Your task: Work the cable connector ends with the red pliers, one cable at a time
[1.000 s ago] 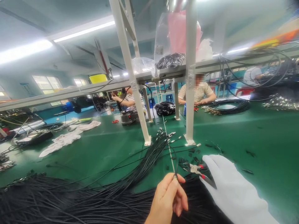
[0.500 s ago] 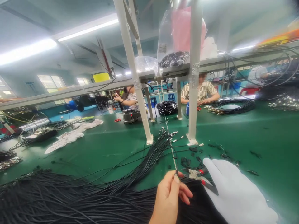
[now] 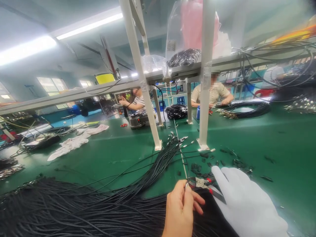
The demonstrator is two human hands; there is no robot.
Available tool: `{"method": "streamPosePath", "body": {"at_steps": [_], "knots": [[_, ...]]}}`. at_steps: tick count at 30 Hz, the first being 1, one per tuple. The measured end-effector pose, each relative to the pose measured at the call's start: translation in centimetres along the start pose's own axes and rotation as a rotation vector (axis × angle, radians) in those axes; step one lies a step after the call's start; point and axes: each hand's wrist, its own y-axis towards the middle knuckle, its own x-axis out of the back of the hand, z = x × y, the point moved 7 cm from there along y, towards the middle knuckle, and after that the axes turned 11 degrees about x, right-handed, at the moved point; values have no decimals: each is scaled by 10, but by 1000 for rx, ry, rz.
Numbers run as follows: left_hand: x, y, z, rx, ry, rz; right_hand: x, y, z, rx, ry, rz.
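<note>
My bare left hand [image 3: 181, 205] pinches the end of a black cable, where a small metal connector [image 3: 187, 185] shows between thumb and forefinger. In a white glove, my right hand [image 3: 247, 200] grips a pair of diagonal cutters [image 3: 201, 182] with red-marked handles. The cutter jaws point left and lie right beside the connector; whether they touch it I cannot make out. A large heap of black cables [image 3: 81, 210] spreads below and left of my hands. From it a bundle of cables [image 3: 160, 164] with metal ends runs up the table.
Black scraps [image 3: 196, 168] lie beyond the cutters on the green table [image 3: 247, 138]. White shelf posts [image 3: 203, 131] rise from the tabletop. A coiled cable bundle [image 3: 243, 110] lies near a co-worker in a striped shirt [image 3: 222, 93]. White gloves [image 3: 71, 143] rest at left.
The cutters have moved left, bringing their jaws up to the connector in my left hand. My gloved right hand has shifted slightly left with them.
</note>
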Motion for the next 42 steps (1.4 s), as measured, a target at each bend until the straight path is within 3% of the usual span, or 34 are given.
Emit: {"method": "streamPosePath", "body": {"at_steps": [5,10,17,23,34,42], "knots": [[4,-7,-6,-32,112,-87,-1,-1,0,-4,-36,32],[4,-16,-14,-117,116,-193,8,5,-2,-61,-29,-34],[10,-4,-10,84,-131,-96,12,8,-2,-91,35,-56],[2,-3,-4,211,-302,9,9,5,1,-68,-13,-25],[-1,-8,-2,267,-405,-5,9,4,5,-36,-5,-11],[12,-6,-10,246,-401,-94,11,3,5,-25,-7,-14]]}}
